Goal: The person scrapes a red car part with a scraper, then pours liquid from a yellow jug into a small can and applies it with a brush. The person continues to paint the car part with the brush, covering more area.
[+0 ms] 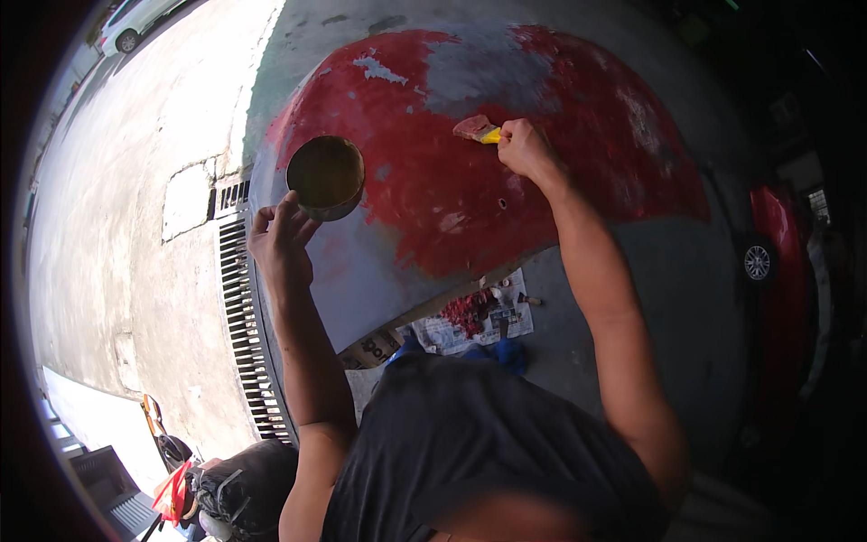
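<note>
Head view: right hand [524,149] clamps a brush [477,129] on the panel [452,190] — left hand [282,239] grips a bowl [325,176].

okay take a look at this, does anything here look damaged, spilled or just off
The red panel looks worn: grey patches show through the paint near its top, where the right hand holds a brush. Red stains blot the newspaper on the ground below. The can in the left hand shows no spill.
</note>
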The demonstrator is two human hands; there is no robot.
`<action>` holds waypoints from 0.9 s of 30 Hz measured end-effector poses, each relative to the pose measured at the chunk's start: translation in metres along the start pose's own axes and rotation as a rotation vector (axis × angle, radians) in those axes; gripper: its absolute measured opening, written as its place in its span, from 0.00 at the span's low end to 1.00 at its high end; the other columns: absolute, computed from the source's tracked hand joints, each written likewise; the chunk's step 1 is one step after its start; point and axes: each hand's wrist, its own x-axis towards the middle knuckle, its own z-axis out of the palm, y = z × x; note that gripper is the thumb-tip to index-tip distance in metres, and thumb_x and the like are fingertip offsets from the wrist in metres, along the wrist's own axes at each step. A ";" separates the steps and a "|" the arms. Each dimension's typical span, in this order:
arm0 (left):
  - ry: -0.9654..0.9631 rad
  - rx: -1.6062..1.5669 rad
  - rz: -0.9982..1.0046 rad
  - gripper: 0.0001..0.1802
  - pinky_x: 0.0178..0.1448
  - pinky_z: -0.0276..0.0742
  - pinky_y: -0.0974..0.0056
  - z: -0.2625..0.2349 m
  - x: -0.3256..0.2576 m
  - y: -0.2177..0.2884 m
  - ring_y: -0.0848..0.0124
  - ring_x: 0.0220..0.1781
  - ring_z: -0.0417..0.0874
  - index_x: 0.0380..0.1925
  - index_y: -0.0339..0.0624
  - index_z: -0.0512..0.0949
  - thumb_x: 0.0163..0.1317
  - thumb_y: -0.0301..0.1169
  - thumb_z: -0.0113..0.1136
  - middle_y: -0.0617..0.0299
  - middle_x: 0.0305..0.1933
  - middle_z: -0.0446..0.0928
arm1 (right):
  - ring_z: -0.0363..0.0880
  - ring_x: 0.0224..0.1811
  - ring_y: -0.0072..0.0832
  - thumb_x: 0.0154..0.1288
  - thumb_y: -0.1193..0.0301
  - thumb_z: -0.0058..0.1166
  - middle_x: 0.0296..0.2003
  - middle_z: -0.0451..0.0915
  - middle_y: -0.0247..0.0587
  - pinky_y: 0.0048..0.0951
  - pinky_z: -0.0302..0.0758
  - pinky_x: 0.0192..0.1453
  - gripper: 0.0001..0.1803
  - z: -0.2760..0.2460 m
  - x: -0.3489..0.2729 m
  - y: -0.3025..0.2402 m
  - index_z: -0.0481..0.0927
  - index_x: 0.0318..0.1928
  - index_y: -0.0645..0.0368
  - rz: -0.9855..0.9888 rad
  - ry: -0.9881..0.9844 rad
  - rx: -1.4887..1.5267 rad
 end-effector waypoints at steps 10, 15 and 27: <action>-0.020 0.065 -0.015 0.14 0.45 0.87 0.59 0.021 -0.001 -0.005 0.65 0.38 0.88 0.35 0.41 0.74 0.66 0.37 0.68 0.55 0.39 0.83 | 0.88 0.43 0.43 0.66 0.67 0.60 0.40 0.87 0.52 0.39 0.80 0.49 0.12 0.021 0.014 -0.008 0.85 0.44 0.61 -0.023 0.064 0.047; -0.041 0.117 -0.004 0.16 0.44 0.87 0.60 0.029 0.008 0.010 0.67 0.37 0.88 0.33 0.44 0.73 0.63 0.39 0.70 0.57 0.37 0.83 | 0.89 0.42 0.41 0.63 0.72 0.60 0.38 0.87 0.53 0.38 0.81 0.49 0.10 -0.041 -0.008 0.053 0.87 0.43 0.63 -0.050 -0.079 0.062; -0.247 0.161 -0.081 0.17 0.35 0.84 0.67 0.119 0.008 -0.036 0.74 0.29 0.82 0.27 0.42 0.72 0.58 0.31 0.76 0.64 0.27 0.76 | 0.79 0.38 0.17 0.69 0.71 0.63 0.34 0.85 0.35 0.25 0.75 0.44 0.11 -0.134 -0.085 0.050 0.84 0.46 0.66 -0.125 -0.008 0.587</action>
